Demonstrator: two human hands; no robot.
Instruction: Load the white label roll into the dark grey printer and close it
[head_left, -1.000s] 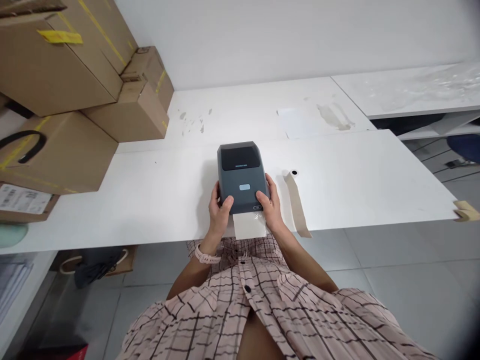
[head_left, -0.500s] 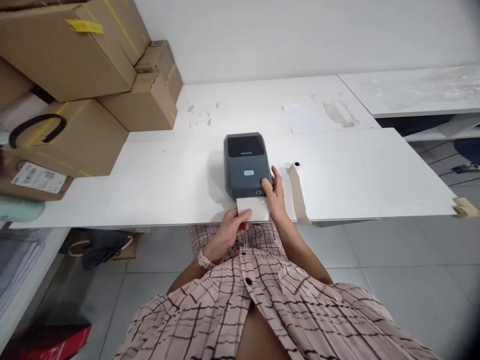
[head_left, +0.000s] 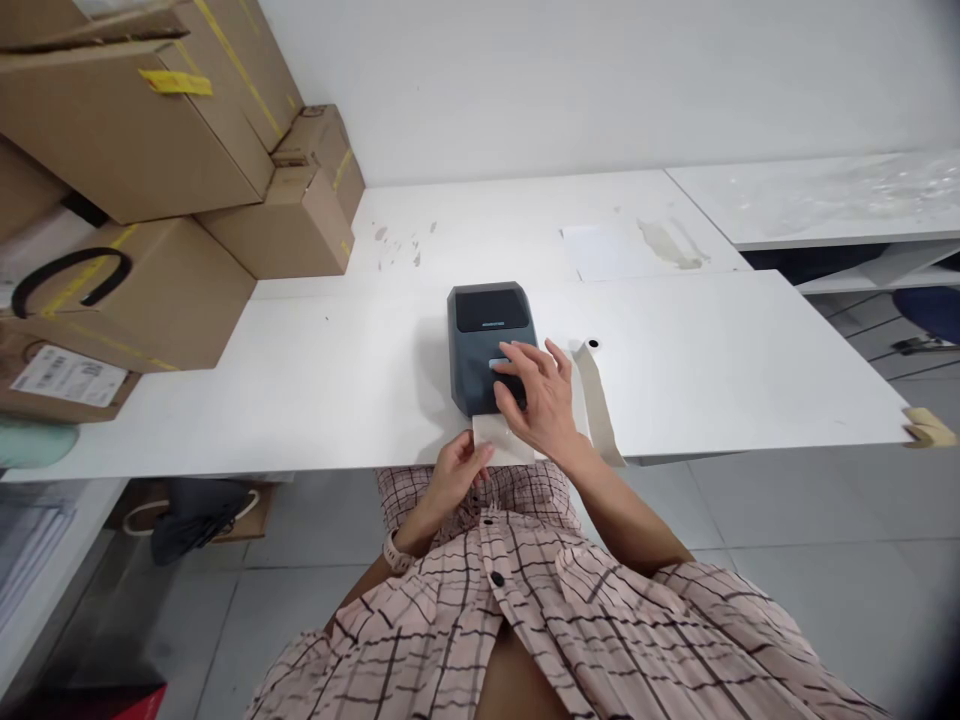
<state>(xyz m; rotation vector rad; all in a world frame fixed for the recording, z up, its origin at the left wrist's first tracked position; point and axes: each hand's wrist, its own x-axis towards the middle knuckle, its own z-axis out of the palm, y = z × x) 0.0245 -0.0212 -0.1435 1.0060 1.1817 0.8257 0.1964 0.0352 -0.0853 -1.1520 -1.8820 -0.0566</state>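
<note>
A dark grey label printer [head_left: 484, 330] stands near the front edge of the white table [head_left: 712, 360]. A white label [head_left: 491, 435] sticks out of its front slot. My left hand [head_left: 454, 475] pinches the label's lower left corner at the table edge. My right hand [head_left: 540, 395] lies over the printer's front right, fingers spread, with the index fingertip on the small light blue button on its top.
A strip of brown backing paper [head_left: 596, 400] lies right of the printer, hanging over the edge. Stacked cardboard boxes [head_left: 150, 180] fill the left of the table. A second white table [head_left: 825, 195] stands at the right. A bag [head_left: 195, 505] sits on the floor below.
My left hand left the printer's side and took hold of the label. My right hand rose from the printer's front corner onto its top, a finger reaching the button.
</note>
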